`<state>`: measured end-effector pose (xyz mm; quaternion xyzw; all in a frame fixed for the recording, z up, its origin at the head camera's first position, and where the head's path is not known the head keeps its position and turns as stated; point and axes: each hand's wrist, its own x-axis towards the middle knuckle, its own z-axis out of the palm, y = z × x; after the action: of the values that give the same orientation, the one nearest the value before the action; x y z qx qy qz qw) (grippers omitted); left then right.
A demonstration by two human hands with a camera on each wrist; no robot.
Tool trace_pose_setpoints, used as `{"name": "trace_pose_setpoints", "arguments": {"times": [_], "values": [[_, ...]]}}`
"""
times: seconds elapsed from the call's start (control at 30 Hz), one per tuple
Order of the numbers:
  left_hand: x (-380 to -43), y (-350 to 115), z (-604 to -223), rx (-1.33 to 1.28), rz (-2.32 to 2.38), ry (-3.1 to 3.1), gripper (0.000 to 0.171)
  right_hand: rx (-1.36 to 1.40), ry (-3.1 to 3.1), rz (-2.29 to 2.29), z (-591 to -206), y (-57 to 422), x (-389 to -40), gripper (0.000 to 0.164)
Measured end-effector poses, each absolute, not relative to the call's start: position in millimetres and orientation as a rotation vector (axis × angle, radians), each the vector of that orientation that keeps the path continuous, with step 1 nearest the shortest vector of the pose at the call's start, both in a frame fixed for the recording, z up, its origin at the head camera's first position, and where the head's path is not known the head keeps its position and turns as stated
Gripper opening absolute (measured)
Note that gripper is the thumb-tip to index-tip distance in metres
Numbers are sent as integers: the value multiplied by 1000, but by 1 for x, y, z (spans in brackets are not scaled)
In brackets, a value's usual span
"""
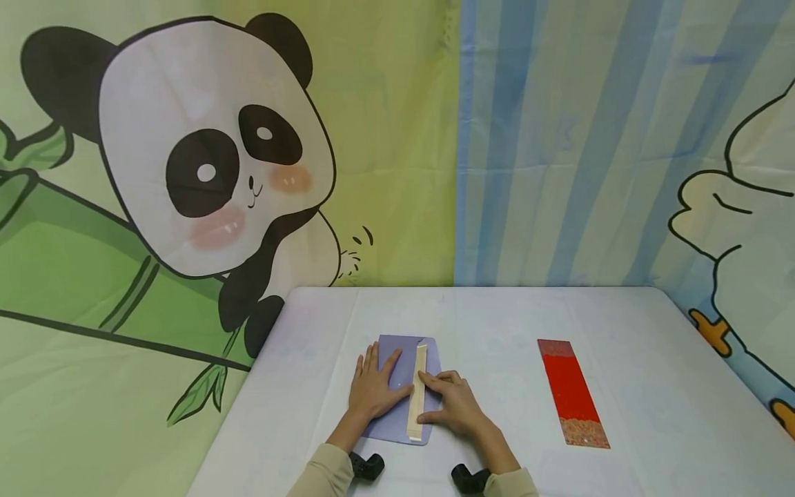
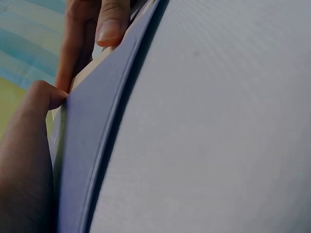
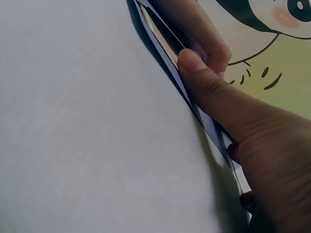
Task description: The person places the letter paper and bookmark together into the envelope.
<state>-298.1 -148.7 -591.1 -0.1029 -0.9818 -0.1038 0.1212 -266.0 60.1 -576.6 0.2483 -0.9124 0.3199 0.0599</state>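
A flat purple sheet with rounded corners lies on the white table, with a narrow pale beige strip lengthwise along its right part. My left hand rests on the sheet with its fingers spread, and its thumb reaches the strip's left edge. From the other side, my right hand holds the strip with thumb and forefinger set apart along its right edge, the other fingers bent. In the right wrist view the thumb presses at the strip, close to the sheet's edge.
A long red piece with speckled, glittery ends lies to the right on the white table. Black wrist devices sit at both wrists. Behind the table hangs a printed curtain with a panda.
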Motion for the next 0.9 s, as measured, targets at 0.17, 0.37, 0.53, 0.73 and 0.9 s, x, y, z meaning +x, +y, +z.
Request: {"name": "trace_pose_setpoints", "arguments": {"times": [0.17, 0.37, 0.53, 0.73, 0.9], "values": [[-298, -149, -590, -304, -311, -2864, 85, 752, -2740, 894, -577, 57, -268, 87], [-299, -149, -591, -307, -316, -2854, 86, 773, -2747, 947, -576, 59, -269, 88], [-298, -150, -592, -301, -311, -2861, 86, 828, -2734, 975, -577, 62, -271, 88], [-297, -151, -591, -310, -305, -2847, 86, 853, -2734, 951, -576, 60, -272, 88], [-297, -150, -589, -324, -327, -2833, 85, 841, -2766, 931, -574, 57, -272, 88]]}}
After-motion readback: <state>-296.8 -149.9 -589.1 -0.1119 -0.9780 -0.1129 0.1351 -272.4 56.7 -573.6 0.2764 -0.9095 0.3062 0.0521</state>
